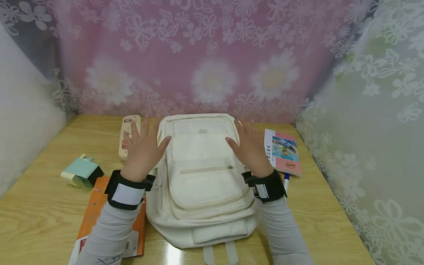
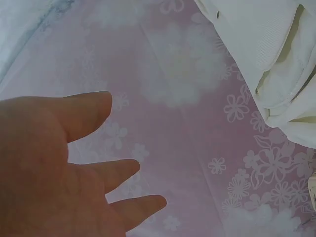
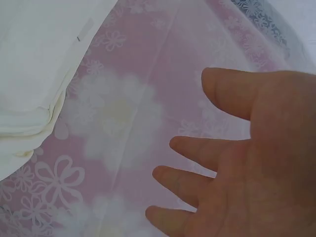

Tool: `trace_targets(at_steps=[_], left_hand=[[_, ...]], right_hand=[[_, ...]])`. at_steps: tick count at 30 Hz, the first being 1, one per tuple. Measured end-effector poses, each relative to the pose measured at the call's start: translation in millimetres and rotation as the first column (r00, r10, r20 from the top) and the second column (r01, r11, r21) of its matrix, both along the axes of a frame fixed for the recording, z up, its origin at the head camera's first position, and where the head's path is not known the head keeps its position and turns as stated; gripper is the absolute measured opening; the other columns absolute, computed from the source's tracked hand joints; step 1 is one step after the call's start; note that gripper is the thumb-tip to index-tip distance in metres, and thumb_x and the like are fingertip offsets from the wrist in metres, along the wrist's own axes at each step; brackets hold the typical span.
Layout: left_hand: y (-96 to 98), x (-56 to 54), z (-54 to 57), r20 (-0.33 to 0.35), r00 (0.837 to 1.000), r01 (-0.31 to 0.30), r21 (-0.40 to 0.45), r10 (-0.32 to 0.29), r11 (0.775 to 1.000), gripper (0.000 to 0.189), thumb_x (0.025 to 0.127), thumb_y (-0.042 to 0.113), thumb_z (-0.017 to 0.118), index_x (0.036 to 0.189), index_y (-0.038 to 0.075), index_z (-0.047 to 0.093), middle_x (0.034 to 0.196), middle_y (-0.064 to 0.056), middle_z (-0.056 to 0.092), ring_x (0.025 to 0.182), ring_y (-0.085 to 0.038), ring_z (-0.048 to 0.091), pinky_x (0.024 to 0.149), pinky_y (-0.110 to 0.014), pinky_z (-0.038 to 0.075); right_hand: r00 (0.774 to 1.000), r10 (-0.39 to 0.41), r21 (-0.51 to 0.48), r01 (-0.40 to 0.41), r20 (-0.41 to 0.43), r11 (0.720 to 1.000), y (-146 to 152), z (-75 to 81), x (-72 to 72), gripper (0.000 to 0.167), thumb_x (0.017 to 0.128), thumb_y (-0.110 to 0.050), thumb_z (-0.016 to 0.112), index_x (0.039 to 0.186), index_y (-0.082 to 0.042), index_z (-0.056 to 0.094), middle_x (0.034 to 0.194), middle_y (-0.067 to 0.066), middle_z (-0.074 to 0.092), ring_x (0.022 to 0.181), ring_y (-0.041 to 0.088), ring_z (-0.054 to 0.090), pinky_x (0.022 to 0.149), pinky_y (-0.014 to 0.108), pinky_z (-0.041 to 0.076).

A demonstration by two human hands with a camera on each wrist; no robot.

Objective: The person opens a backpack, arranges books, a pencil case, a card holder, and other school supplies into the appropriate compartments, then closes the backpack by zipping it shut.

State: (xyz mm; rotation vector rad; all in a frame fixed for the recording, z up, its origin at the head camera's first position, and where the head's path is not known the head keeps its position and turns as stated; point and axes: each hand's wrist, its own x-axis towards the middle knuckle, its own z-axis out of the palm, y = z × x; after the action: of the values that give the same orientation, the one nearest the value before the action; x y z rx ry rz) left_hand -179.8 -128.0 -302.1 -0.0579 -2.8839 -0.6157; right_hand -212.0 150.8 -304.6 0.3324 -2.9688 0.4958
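Observation:
A cream-white backpack (image 1: 202, 184) lies on the wooden table, front pocket and zipper facing up, its straps toward the near edge. Over its left side my left hand (image 1: 144, 152) is held with fingers spread, palm down, holding nothing. My right hand (image 1: 251, 149) hovers likewise at the right side of the bag, fingers spread and holding nothing. Each wrist view shows that hand with straight fingers, apart from the backpack (image 2: 276, 54), whose edge also shows in the right wrist view.
Left of the bag are a beige pencil case (image 1: 124, 147), a mint-and-yellow boxy item (image 1: 81, 171) and an orange book (image 1: 94, 206) partly under the left forearm. On the right lie a pink-covered booklet (image 1: 286, 152) and a blue-capped marker (image 1: 286, 180). Floral curtains surround the table.

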Motion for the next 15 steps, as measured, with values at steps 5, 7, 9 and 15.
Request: trace_targets(at_steps=[5, 7, 9, 15], left_hand=[[-2.5, 6.0, 4.2, -0.006, 0.998, 0.067, -0.022, -0.068, 0.997, 0.062, 0.098, 0.038, 0.046, 0.148, 0.011, 0.024, 0.152, -0.025, 0.019, 0.137, -0.053, 0.012, 0.105, -0.070, 0.010], [-2.9, 13.3, 5.0, 0.023, 0.985, 0.173, -0.028, -0.172, 0.985, 0.057, 0.098, 0.036, 0.046, 0.146, 0.009, 0.030, 0.148, -0.024, 0.030, 0.134, -0.049, 0.026, 0.106, -0.065, 0.020], [-1.0, 24.2, 1.8, 0.075, 0.951, 0.304, -0.044, -0.300, 0.952, 0.053, 0.098, 0.035, 0.046, 0.143, 0.009, 0.036, 0.142, -0.021, 0.042, 0.128, -0.043, 0.040, 0.105, -0.058, 0.031], [19.7, 64.5, -34.6, 0.249, 0.760, 0.640, -0.129, -0.600, 0.758, 0.047, 0.095, 0.037, 0.053, 0.134, 0.012, 0.049, 0.130, -0.012, 0.055, 0.117, -0.031, 0.055, 0.096, -0.044, 0.045]], right_hand=[[0.999, 0.048, -0.006, -0.048, 0.004, 0.999, 4, 3.4, 8.8, 0.065, 0.096, -0.040, 0.049, 0.148, -0.010, 0.023, 0.155, 0.020, 0.016, 0.142, 0.046, 0.005, 0.112, 0.061, 0.002], [0.996, 0.090, 0.020, -0.090, -0.008, 0.996, 7, 2.1, 16.2, 0.063, 0.095, -0.037, 0.052, 0.146, -0.009, 0.028, 0.152, 0.022, 0.022, 0.140, 0.047, 0.010, 0.112, 0.061, 0.005], [0.989, 0.146, 0.075, -0.144, -0.030, 0.987, 11, -1.7, 25.7, 0.061, 0.094, -0.036, 0.054, 0.144, -0.008, 0.033, 0.149, 0.023, 0.028, 0.138, 0.048, 0.017, 0.111, 0.060, 0.010], [0.930, 0.367, 0.204, -0.363, 0.017, 0.909, 21, -27.7, 63.8, 0.055, 0.090, -0.036, 0.060, 0.135, -0.008, 0.046, 0.143, 0.020, 0.039, 0.135, 0.047, 0.027, 0.109, 0.060, 0.020]])
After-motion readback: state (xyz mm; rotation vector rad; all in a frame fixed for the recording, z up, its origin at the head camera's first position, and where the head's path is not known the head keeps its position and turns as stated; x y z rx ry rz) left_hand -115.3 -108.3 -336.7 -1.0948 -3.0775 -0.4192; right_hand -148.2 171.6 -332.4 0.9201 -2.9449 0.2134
